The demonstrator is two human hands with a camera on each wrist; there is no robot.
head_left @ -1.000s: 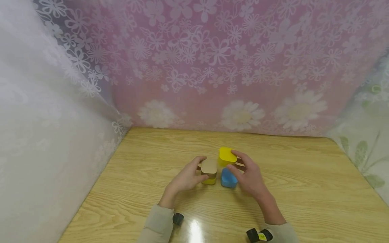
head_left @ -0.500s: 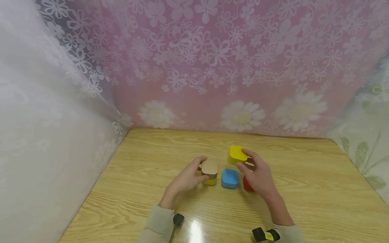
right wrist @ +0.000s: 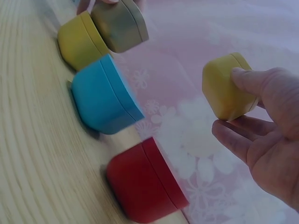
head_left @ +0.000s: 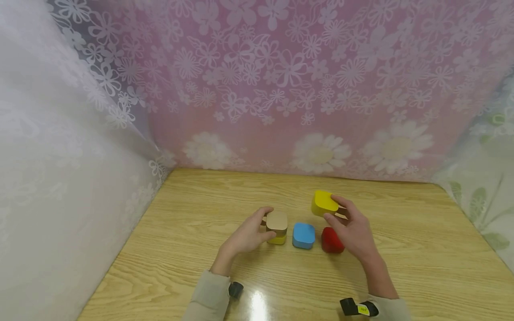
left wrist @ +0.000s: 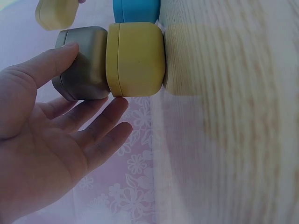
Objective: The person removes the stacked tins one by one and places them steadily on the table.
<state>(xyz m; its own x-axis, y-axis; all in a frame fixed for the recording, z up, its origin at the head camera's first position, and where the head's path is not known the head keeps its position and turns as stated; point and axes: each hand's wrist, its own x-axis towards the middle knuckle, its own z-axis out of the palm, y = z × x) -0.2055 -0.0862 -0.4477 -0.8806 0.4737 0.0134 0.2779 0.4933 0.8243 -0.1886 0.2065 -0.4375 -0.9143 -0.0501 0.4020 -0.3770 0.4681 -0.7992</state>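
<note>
My left hand pinches a gold rounded box between thumb and fingers. That box sits on top of a yellow box of the same shape, which stands on the table. In my right hand is another yellow rounded box, gripped by thumb and fingers and raised above the tabletop. A blue box stands just right of the stack. Farther right, a red box rests on the table, partly covered by my right hand in the head view. A lid seam shows around each box.
The wood-grain table ends at a pink flowered curtain behind. White cloth hangs along the left side, with another patterned cloth on the right. A dark band is on my right wrist.
My right hand has moved right with the yellow box, from behind the blue box to behind the red one, bringing the red box into view. My left hand stays on the stack.
</note>
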